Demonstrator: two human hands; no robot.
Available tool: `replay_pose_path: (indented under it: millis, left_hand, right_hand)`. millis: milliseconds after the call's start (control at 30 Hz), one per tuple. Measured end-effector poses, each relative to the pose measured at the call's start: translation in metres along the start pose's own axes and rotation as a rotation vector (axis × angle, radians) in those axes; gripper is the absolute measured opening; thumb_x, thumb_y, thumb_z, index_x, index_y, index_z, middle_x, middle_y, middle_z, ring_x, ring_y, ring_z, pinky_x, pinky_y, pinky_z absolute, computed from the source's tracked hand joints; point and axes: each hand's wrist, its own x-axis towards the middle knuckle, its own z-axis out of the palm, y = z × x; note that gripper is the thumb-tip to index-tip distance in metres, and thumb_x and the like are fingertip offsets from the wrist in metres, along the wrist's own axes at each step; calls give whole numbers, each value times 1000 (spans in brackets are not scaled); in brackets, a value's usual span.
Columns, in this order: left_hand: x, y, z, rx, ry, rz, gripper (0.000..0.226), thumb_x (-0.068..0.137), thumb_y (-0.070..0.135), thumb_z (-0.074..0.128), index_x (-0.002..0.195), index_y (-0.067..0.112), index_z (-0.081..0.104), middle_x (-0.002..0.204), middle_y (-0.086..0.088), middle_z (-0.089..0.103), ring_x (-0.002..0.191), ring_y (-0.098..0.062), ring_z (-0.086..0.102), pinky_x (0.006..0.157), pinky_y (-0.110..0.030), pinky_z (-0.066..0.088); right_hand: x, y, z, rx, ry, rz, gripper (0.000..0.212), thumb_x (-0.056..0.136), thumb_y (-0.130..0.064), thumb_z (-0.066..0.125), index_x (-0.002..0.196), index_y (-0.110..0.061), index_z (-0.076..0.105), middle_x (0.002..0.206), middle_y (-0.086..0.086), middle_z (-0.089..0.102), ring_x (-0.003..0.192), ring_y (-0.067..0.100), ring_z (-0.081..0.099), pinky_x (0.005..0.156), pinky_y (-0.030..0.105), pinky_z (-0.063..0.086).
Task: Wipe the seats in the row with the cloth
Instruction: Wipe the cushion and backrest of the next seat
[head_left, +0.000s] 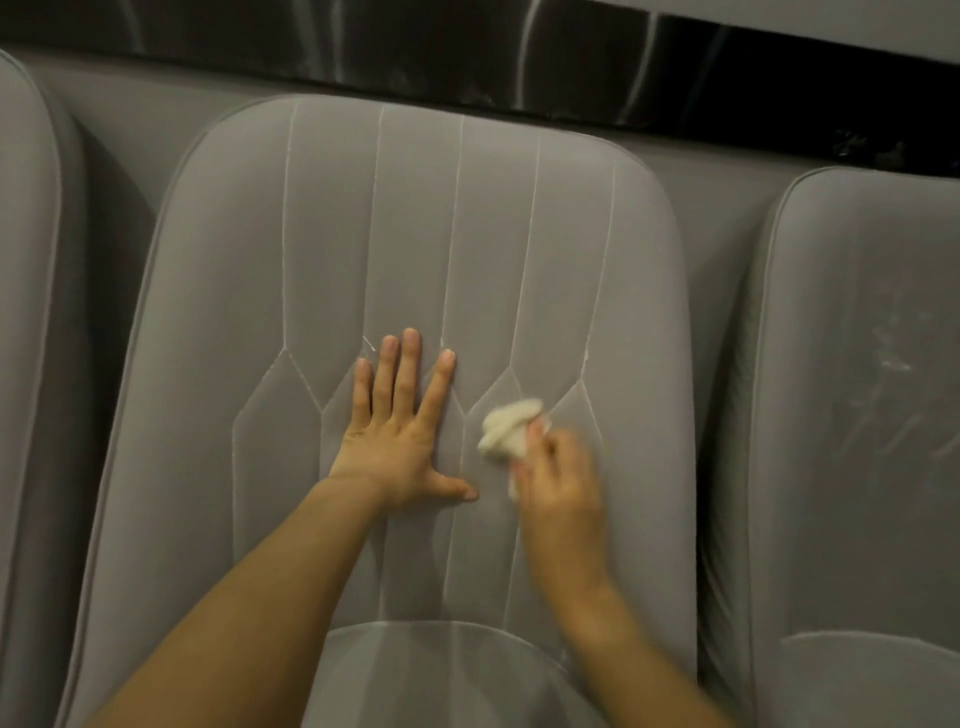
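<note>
I see the right hand (558, 488) gripping the bunched cloth (506, 428), which points to 11 o'clock on the grey seat (415, 234). Its long axis seems 1-to-7, though blurred. The left hand (400, 441) lies flat with straight fingers at its 9 o'clock. A dark strip (519, 57) runs at 12.

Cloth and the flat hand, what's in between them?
Just bare grey seat with a stitched seam, between cloth and left hand, in the head view.
</note>
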Motion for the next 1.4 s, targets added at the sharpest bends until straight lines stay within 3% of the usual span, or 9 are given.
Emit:
replay_pose_path:
  millis: [100,200,400,700,833,1000,1167,1300,1400]
  left_hand:
    - [-3,-3,8,68,15,33,145,45,91,46,152,14,-14,154,-17,-30,143,-32,-25,112,-43,-24]
    - [-5,-6,14,87,7,55,157,37,87,64,151,16,-18,153,-14,-33,142,-31,-27,112,-42,-25]
    - [-26,-8,35,114,19,72,171,18,82,74,153,11,-3,157,-20,-18,146,-34,-15,116,-43,-15]
    - [-32,-7,40,118,16,81,170,20,81,75,153,11,-5,156,-18,-22,145,-34,-19,115,-43,-18]
    - [-31,-9,41,98,4,94,173,16,79,77,153,11,-5,156,-18,-23,145,-32,-18,115,-42,-18]
    - [-33,-6,36,74,-42,87,174,14,78,77,154,10,-1,157,-19,-19,146,-33,-15,116,-42,-15]
    - [-34,-7,29,73,-78,92,173,15,78,78,153,10,-2,157,-19,-19,146,-32,-15,115,-41,-16]
    - [-37,0,10,63,-264,6,167,32,77,79,147,19,-27,148,-12,-43,138,-27,-37,107,-40,-32]
    - [-34,12,-4,81,-398,-79,142,66,74,67,117,22,-56,112,-10,-70,100,-25,-68,78,-40,-49]
  right_hand:
    - [-50,-2,17,38,-46,-31,37,85,-18,59,119,-6,52,103,4,45,84,18,45,69,26,46]
    - [-40,-4,6,195,-29,82,27,98,-32,42,118,-18,56,105,-6,43,86,11,48,72,27,44]
    - [73,4,-28,122,281,129,44,88,-22,49,121,6,56,93,16,49,72,29,53,61,34,50]
    - [-106,2,17,-96,-80,-111,49,78,-7,56,125,-6,43,110,7,44,84,23,45,71,34,48]
    - [-81,1,-16,171,-133,127,25,98,-46,36,120,-39,49,102,-10,48,86,14,55,74,33,52]
    - [22,24,-56,116,261,190,42,90,-22,50,123,4,57,94,10,42,77,9,37,70,18,36]
    - [-20,33,-45,14,70,117,41,90,-24,48,126,-3,50,96,7,39,73,25,52,64,39,52]
    - [-55,23,-47,76,-36,101,39,90,-29,44,124,-9,48,97,-1,38,74,20,52,59,36,53]
    - [-29,22,-60,152,18,144,43,90,-29,48,123,-2,56,97,-1,37,74,14,49,69,19,47]
